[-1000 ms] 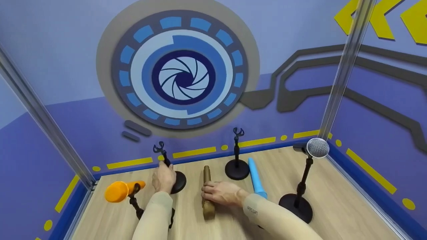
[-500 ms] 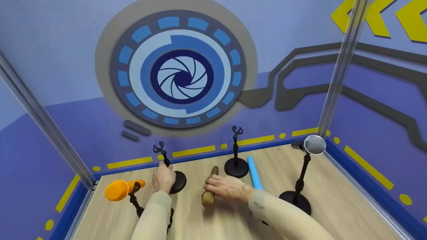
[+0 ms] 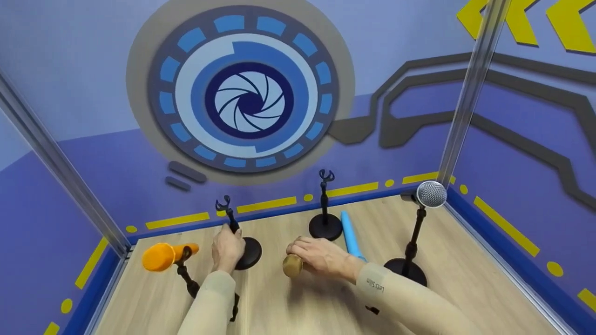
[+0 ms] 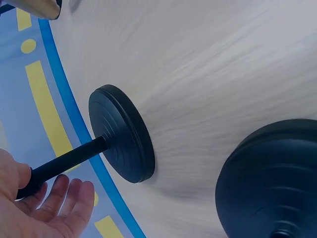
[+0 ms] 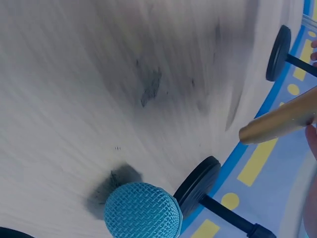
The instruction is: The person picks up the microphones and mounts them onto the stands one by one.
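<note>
My left hand (image 3: 228, 249) grips the pole of a black microphone stand (image 3: 250, 255) at the back left; its clip on top holds nothing. In the left wrist view, thumb and fingers curl about the pole (image 4: 69, 161), and the round base looks tilted. To the right, my right hand (image 3: 323, 256) holds a gold-brown microphone (image 3: 292, 266) above the table, its rounded head toward me. The hand hides most of the handle in the head view; the handle end (image 5: 280, 119) shows in the right wrist view.
Behind my right hand stands another stand (image 3: 325, 227) with a bare clip. A blue microphone (image 3: 351, 235) lies beside it. An orange microphone (image 3: 160, 257) sits on a stand at left, a silver-headed one (image 3: 432, 194) on a stand at right. Walls enclose the table's back and sides.
My right hand has lifted the gold-brown microphone off the table and turned it, so its head now faces me. My left hand stays on the stand's pole. The head view has shifted slightly.
</note>
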The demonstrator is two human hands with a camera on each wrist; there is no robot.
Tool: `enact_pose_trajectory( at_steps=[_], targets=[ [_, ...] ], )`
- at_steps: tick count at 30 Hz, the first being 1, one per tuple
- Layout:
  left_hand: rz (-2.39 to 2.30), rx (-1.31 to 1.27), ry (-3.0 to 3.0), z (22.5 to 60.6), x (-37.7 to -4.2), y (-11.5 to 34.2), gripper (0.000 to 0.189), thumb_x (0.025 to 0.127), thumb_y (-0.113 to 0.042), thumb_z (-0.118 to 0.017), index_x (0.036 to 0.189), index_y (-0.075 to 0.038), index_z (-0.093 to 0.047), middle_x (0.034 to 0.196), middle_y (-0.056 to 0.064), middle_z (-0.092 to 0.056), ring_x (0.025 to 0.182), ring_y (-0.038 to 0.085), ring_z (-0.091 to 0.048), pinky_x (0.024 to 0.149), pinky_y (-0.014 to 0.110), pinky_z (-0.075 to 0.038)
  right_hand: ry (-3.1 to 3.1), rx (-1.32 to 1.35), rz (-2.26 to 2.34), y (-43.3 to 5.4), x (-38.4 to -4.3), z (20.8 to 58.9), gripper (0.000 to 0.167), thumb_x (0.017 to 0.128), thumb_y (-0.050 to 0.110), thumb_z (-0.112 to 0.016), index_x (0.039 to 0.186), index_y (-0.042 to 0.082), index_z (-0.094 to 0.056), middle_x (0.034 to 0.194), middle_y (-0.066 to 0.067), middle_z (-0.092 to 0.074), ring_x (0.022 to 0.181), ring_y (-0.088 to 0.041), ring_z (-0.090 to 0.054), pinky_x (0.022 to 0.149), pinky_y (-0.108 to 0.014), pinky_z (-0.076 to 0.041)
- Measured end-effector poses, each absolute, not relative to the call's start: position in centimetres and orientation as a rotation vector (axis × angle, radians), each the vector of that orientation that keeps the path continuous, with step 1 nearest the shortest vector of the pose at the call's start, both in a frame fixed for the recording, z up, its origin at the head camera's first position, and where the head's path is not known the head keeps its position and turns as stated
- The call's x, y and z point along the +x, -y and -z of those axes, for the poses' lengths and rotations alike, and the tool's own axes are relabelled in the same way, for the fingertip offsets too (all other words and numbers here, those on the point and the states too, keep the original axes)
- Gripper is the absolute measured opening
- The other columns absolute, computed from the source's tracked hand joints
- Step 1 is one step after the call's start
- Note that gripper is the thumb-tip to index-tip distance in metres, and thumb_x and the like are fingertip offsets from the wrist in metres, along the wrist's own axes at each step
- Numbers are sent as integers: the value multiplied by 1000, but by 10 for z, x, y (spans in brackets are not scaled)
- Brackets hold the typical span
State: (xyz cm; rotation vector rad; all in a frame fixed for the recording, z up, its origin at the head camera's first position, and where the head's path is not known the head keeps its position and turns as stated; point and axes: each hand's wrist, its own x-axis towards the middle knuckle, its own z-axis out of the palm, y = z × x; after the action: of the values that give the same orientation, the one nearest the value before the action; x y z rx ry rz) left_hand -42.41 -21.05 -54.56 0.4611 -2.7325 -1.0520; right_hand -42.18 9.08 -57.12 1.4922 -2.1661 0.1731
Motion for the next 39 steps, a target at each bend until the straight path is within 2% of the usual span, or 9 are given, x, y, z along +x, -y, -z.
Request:
enact_pose_trajectory(
  at_steps=[6,12,17,23,33,39],
  targets=[
    [1047,392,2710,548,-414,203,31,117,-25,-57,131,1,-65,124,25,-78,119,47,-75,101,63,-58,2241,1432,-353,-98,-413,565,52,94,11,-89,138,14,-61,127,-1,-77,117,-18,-75,97,-34,-66],
    [993,252,2660,552,-402,195,25,114,-20,-61,124,1,-67,114,22,-79,109,44,-78,95,61,-59,2189,1379,-435,-102,-409,558,50,93,12,-90,136,12,-64,122,-3,-77,111,-19,-76,93,-35,-66],
    [929,126,2643,555,-390,187,23,112,-17,-64,123,2,-68,112,23,-80,107,46,-79,94,62,-61,2152,1368,-443,-104,-405,553,51,90,13,-92,133,12,-64,117,-2,-78,105,-19,-75,88,-35,-66],
    [913,44,2651,558,-374,180,24,110,-17,-67,124,3,-69,111,23,-80,105,45,-79,92,61,-62,2119,1349,-506,-106,-397,547,49,92,12,-91,133,9,-65,116,-5,-79,104,-20,-75,89,-36,-66],
    [921,-136,2673,557,-349,174,13,109,-16,-70,114,-4,-71,102,14,-80,94,29,-78,85,51,-62,2096,1342,-659,-111,-387,536,48,94,10,-91,134,9,-65,120,-6,-79,108,-21,-77,92,-38,-66],
    [894,-300,2672,559,-331,163,15,107,-16,-72,116,-4,-72,101,12,-81,92,26,-79,83,48,-63,2111,1332,-723,-116,-380,531,42,96,11,-89,132,11,-66,119,-4,-78,108,-19,-77,91,-36,-67]
  ],
)
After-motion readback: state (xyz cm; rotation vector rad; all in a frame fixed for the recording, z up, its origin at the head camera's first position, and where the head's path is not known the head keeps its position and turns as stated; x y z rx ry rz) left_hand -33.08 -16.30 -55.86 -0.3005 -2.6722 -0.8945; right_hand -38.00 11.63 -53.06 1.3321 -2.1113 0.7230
